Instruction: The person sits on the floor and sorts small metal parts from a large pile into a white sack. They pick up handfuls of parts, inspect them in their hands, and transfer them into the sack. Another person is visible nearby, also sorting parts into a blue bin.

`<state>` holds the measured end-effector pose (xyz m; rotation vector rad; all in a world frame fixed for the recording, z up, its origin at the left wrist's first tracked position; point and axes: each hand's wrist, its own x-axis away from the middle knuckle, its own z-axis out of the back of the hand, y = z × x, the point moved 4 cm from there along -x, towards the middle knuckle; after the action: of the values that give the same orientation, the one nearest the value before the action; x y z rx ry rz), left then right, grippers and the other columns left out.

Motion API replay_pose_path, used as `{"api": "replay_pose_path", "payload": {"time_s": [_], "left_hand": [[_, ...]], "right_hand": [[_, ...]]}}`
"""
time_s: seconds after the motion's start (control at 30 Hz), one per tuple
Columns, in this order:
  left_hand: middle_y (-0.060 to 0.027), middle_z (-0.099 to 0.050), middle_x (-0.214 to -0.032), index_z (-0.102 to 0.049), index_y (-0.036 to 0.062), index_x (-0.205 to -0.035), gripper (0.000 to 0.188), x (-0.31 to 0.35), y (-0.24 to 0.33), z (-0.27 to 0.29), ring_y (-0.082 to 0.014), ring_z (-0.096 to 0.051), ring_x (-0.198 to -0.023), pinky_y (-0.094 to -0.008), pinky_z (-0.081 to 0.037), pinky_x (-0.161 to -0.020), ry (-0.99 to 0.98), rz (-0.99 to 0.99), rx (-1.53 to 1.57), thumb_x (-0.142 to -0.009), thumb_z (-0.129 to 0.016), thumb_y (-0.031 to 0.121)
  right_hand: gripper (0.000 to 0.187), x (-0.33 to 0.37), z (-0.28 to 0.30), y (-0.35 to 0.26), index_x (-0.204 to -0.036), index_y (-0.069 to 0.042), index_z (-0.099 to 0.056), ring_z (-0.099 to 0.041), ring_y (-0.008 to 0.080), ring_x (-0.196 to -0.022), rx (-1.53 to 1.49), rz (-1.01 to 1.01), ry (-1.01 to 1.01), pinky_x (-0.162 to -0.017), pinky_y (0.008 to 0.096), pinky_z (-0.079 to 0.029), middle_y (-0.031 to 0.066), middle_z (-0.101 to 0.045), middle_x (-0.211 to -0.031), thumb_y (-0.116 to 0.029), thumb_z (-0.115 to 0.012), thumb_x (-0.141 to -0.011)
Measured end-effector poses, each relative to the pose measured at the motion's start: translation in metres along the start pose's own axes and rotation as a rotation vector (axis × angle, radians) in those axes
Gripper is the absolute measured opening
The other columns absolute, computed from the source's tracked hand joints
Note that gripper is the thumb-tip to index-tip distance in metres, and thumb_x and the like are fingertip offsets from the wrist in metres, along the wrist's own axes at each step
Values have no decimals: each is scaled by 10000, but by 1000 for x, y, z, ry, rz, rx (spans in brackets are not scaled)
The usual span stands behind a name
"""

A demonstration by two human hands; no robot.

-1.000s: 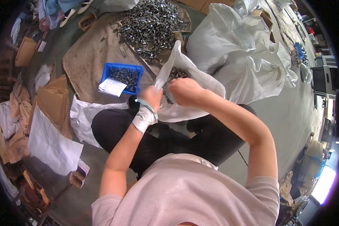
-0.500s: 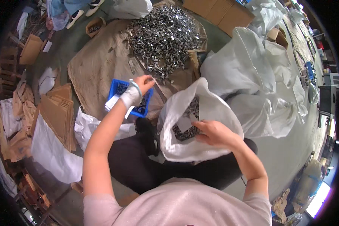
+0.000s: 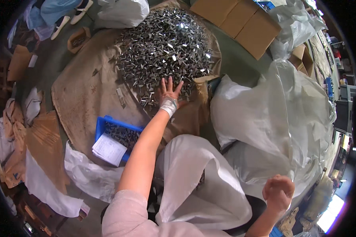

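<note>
My left hand reaches forward with fingers spread flat, at the near edge of a large heap of small metal pieces. A white band wraps its wrist. My right hand is raised at the lower right, fingers curled in; whatever it may hold is hidden. Between my arms stands a white woven sack, its rim folded so that its contents are nearly hidden. Left of my left forearm sits a blue bin of small dark pieces, with white paper sheets lying across its near side.
Brown sheeting lies under the heap. Large white plastic sacks bulge at the right. Flattened cardboard lies at the far right, and a small open carton stands at the far left. Another person's shoes show beyond it.
My left hand has moved forward from above the blue bin to the heap, its fingers spreading. My right hand has left the sack and moved right and nearer. The sack's rim has folded over its opening.
</note>
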<state>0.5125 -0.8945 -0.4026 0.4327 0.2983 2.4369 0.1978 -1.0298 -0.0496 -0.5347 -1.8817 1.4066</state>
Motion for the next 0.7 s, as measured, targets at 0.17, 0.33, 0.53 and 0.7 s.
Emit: {"api": "replay_pose_path", "payload": {"time_s": [0.17,0.33,0.53,0.7], "left_hand": [[-144,-166,-1492,-386,359,-1334,713,-26,-3,-9,-390,-104,-1375,-610,-290,-1003,111,1,14,-707,-688,514],[-175,-228,-1442,-441,286,-1301,562,3,-4,-30,-400,-248,-1300,-598,-286,-985,127,-22,8,-787,-654,366],[-155,-305,-1383,-445,337,-1291,487,8,-19,-49,-351,-308,-1269,-551,-282,-973,10,-32,-93,-830,-600,317],[-137,-361,-1310,-479,310,-1237,421,7,-5,-39,-346,-367,-1205,-529,-336,-924,-7,-5,-154,-832,-578,373]], "right_hand": [[335,-12,-3,5,-875,107,-607,-489,167,-436,32,-55,8,-357,244,-371,147,-545,-639,-167,-717,-717],[341,-12,-10,5,-875,101,-610,-507,165,-459,98,-48,24,-379,237,-383,155,-571,-659,-183,-727,-728],[207,-8,-12,5,-932,57,-617,-519,170,-471,118,-34,-115,-389,245,-392,157,-580,-696,-64,-623,-765],[362,-5,-10,6,-909,114,-632,-584,182,-533,161,-99,-63,-466,247,-456,181,-619,-726,-187,-730,-734]]}}
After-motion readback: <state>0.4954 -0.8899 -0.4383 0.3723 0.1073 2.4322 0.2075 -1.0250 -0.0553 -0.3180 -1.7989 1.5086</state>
